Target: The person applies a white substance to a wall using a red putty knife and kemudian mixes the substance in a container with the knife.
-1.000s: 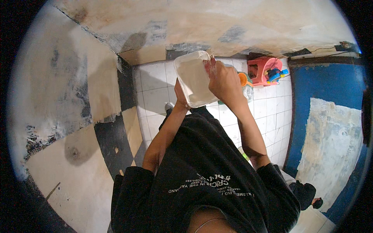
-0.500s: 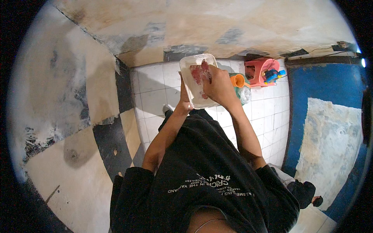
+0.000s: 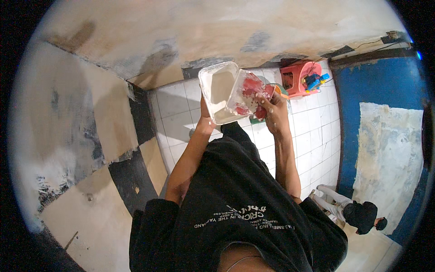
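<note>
My left hand (image 3: 206,117) grips a white rectangular tub (image 3: 203,90) from its left side and lower corner; most of the fingers are hidden behind it. Pale cream paste (image 3: 222,86) lies inside the tub. In my right hand (image 3: 277,117) is a red putty spreader (image 3: 253,86), pinched between thumb and fingers. Its wide blade is smeared with white paste and overlaps the tub's right rim; whether it touches the rim I cannot tell. Paste also spots my right fingers.
A pink plastic stool (image 3: 295,78) with a blue object (image 3: 316,82) on it stands against the patchy wall (image 3: 217,27). An orange container (image 3: 282,92) shows behind my right hand. Another person (image 3: 360,215) is at the lower right, near a blue panel (image 3: 351,90). White tiles (image 3: 310,136) cover the floor.
My right hand has moved from over the tub to its right side, turning the spreader so its smeared blade shows. The tub has shifted slightly left. The other person shows more fully.
</note>
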`<state>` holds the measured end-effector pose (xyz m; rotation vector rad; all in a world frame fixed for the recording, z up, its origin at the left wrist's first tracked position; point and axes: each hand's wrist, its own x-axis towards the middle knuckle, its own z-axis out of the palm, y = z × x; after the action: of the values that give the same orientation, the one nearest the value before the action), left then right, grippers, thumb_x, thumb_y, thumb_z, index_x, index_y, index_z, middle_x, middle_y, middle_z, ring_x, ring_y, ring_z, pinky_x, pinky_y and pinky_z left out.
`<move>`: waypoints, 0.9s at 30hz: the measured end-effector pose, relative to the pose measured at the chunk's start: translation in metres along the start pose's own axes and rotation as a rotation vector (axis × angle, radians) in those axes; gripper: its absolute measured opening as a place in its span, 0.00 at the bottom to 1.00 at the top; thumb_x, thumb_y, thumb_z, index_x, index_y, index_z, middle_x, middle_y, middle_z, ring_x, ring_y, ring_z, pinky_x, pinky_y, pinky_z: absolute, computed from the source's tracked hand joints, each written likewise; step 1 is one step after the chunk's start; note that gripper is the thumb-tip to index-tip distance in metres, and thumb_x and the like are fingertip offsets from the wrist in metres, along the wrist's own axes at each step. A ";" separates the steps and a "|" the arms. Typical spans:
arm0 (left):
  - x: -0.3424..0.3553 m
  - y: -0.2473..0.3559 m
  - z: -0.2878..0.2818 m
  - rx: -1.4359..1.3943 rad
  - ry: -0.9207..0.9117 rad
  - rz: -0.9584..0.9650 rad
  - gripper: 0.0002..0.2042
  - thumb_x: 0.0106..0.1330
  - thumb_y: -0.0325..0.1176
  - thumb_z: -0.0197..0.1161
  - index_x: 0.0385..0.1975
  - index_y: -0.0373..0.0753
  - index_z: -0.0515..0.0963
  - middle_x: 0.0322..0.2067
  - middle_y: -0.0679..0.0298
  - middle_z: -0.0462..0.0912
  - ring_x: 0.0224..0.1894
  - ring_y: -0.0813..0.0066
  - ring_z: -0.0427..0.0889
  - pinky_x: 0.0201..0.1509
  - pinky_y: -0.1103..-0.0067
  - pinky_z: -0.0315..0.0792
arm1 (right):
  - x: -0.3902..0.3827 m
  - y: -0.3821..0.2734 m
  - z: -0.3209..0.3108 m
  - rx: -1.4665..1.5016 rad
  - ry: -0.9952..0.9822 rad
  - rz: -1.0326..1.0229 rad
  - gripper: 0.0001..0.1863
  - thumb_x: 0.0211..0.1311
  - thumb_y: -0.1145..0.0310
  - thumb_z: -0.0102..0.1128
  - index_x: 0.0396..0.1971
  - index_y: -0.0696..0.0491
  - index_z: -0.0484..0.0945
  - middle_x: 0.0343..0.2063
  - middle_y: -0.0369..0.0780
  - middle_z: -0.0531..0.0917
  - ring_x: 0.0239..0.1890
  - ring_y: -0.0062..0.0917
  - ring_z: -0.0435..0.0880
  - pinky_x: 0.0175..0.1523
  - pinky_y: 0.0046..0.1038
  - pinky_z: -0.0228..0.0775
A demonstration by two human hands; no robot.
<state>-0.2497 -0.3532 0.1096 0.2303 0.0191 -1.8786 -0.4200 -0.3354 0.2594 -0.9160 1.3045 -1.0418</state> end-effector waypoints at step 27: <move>0.060 -0.031 -0.075 0.564 0.254 0.373 0.30 0.64 0.50 0.55 0.63 0.42 0.60 0.59 0.57 0.66 0.62 0.62 0.64 0.66 0.57 0.55 | 0.487 0.234 -0.173 0.670 0.017 0.251 0.14 0.67 0.63 0.45 0.46 0.55 0.71 0.39 0.46 0.77 0.39 0.43 0.78 0.40 0.51 0.72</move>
<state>-0.2857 -0.3898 0.0233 0.8022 -0.3610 -1.4371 -0.5833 -0.7237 -0.1206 -0.2313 0.9493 -1.1763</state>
